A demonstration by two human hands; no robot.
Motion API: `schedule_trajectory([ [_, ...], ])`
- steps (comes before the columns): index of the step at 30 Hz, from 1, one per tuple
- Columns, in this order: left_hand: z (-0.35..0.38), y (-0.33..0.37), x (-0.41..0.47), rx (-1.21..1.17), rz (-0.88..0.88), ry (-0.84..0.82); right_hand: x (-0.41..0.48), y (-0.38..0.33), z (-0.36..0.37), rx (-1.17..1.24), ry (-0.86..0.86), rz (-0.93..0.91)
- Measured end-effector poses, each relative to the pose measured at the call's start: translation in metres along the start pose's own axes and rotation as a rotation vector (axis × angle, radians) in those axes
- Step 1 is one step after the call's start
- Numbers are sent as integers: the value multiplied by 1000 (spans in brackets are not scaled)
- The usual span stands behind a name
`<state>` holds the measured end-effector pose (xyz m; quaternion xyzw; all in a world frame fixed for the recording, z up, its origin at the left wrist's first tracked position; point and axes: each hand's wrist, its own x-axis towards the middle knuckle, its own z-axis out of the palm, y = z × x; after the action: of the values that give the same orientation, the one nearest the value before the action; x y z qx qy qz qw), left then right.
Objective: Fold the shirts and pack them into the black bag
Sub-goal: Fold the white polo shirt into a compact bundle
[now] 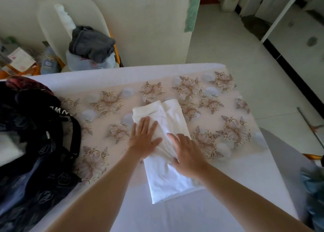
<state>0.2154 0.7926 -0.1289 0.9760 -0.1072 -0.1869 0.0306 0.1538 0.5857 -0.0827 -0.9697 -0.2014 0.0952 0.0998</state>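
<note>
A white shirt (pixel 168 177) lies folded into a long narrow strip on the flowered table cover (pixel 219 119), its collar end pointing away from me. My left hand (pixel 144 138) rests flat on its upper left part, fingers straight and spread. My right hand (pixel 186 155) presses flat on the shirt's middle, fingers pointing left. The black bag (pixel 35 152) sits at the table's left edge, its mouth open with something white inside and dark patterned cloth around it.
A white chair (pixel 52 21) behind the table holds a grey garment (pixel 91 42) and other clothes. Blue fabric (pixel 313 193) lies at the right edge. Tiled floor stretches to the right of the table.
</note>
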Motion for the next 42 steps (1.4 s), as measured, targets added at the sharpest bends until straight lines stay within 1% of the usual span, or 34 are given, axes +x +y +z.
schedule_trajectory([
  [1, 0, 3, -1, 12, 11, 42, -4, -1, 9, -27, 73, -127],
  [2, -1, 7, -5, 21, 24, 135, -9, 0, 19, -40, 87, -209],
  [3, 1, 14, -12, 10, 41, 232, -15, 2, 30, -54, 65, -245],
  [5, 17, 28, -35, -50, 140, 333, -28, 6, 47, -90, -18, -215],
  [7, 42, 38, -62, -119, 246, 339, -40, 9, 56, -156, -57, -172],
  [10, 70, 36, -95, -123, 292, 290, -52, 6, 50, -230, -32, -173],
  [13, 75, 30, -113, -83, 334, 257, -62, 3, 47, -276, 3, -237],
  [14, 74, 30, -120, -68, 366, 256, -66, 2, 44, -286, -10, -274],
  [17, 76, 32, -143, -31, 447, 203, -80, 3, 42, -226, -90, -338],
  [19, 80, 34, -153, -10, 462, 198, -91, 4, 41, -152, -193, -311],
  [20, 81, 35, -154, -14, 475, 229, -96, 5, 41, -146, -230, -285],
  [22, 77, 35, -154, -44, 513, 265, -101, 2, 39, -195, -259, -242],
  [24, 64, 39, -155, -120, 492, 265, -101, -2, 40, -196, -225, -212],
  [25, 51, 42, -159, -181, 455, 222, -101, -5, 40, -176, -185, -205],
  [26, 37, 43, -162, -232, 397, 169, -101, -8, 39, -145, -155, -197],
  [27, 25, 43, -164, -286, 316, 71, -99, -11, 38, -98, -130, -186],
  [28, 16, 41, -162, -303, 260, 4, -98, -13, 38, -55, -94, -166],
  [29, 8, 38, -161, -290, 243, -50, -96, -18, 34, -9, -60, -127],
  [31, -6, 31, -164, -314, 252, -151, -89, -28, 16, 95, -71, 6],
  [32, -12, 29, -168, -319, 267, -201, -84, -31, 7, 136, -129, 74],
  [34, -11, 25, -175, -221, 334, -174, -72, -33, -12, 207, -247, 136],
  [35, -7, 25, -177, -196, 350, -140, -66, -32, -21, 247, -273, 143],
  [36, -7, 25, -175, -239, 336, -99, -60, -31, -29, 270, -286, 133],
  [38, -14, 19, -162, -484, 217, 19, -49, -25, -44, 233, -312, 125],
  [40, -28, 4, -142, -707, 31, 92, -41, -15, -53, 156, -303, 173],
  [42, -42, -8, -125, -731, -42, 128, -33, -5, -54, 202, -224, 233],
])
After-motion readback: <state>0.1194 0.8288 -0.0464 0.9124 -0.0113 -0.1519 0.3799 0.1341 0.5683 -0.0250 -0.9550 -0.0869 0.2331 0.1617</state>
